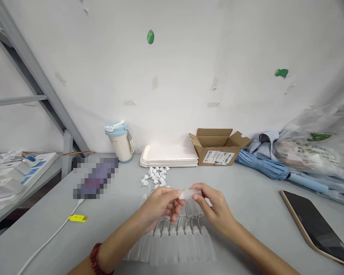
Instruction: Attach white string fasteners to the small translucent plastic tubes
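Between my hands a small translucent plastic bottle (189,194) lies nearly level above the table. My left hand (164,202) pinches its left end with thumb and fingers. The right end is gripped by my right hand (213,200), thumb below and fingers on top. Fingertips hide both ends, so the neck cannot be made out. Below my hands a row of similar bottles (170,248) lies side by side on the table, with thin loops at their tops. More bottles lie partly hidden behind my hands. Small white caps (157,175) sit in a loose pile beyond my left hand.
A stack of white padded envelopes (172,156), an open cardboard box (218,149) and a blue-lidded cup (119,142) stand along the wall. At right lie a blue folded umbrella (263,165), plastic bags (312,149) and a phone (318,229). A white cable (50,240) crosses the left side.
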{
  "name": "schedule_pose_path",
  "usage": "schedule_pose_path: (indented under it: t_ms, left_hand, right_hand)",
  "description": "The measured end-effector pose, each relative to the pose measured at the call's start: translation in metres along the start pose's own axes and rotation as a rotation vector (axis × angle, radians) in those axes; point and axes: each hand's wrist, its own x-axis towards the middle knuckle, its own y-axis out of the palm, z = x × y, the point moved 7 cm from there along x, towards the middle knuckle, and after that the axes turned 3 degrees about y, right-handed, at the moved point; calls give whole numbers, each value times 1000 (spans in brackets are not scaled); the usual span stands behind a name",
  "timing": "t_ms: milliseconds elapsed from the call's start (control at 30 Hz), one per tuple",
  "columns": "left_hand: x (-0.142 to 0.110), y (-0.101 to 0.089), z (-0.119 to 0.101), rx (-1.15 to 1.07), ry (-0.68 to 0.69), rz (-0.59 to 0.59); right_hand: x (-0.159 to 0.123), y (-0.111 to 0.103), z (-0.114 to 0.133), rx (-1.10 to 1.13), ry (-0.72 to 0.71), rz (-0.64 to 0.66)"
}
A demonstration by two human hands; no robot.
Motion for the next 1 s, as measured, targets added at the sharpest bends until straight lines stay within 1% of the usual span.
schedule_pose_path:
  t_ms: [133, 300, 467, 567, 633, 700, 767, 800, 833, 900, 967, 1000]
  left_hand:
    - [1, -1, -4, 89, 92, -25]
    - [-3, 3, -12, 294, 222, -51]
    - [-9, 4, -19, 479, 299, -122]
    - [-7, 4, -24, 557, 349, -121]
    - [-5, -1, -28, 574, 374, -119]
    - [0, -14, -32, 538, 376, -159]
    - [3, -37, -38, 487, 367, -279]
    - [4, -50, -41, 477, 366, -359]
    - [4, -64, -43, 482, 354, -434]
    - [5, -88, -46, 508, 336, -543]
    - [6, -104, -48, 572, 323, -585]
    - [7, -107, -48, 610, 318, -583]
  right_hand:
    - [1, 2, -7, 66, 123, 38]
    - [3, 5, -16, 193, 246, 73]
    - [2, 7, -21, 257, 299, 85]
    - [3, 6, -21, 257, 310, 78]
    - [4, 3, -22, 241, 316, 49]
    - [6, -4, -26, 228, 324, -14]
    - [9, -13, -32, 228, 335, -92]
    - [10, -18, -35, 230, 340, -130]
    - [12, -22, -38, 229, 343, -163]
    - [15, -29, -44, 219, 340, -214]
    - [17, -34, -49, 200, 332, -244]
    - [18, -36, -52, 189, 330, -252]
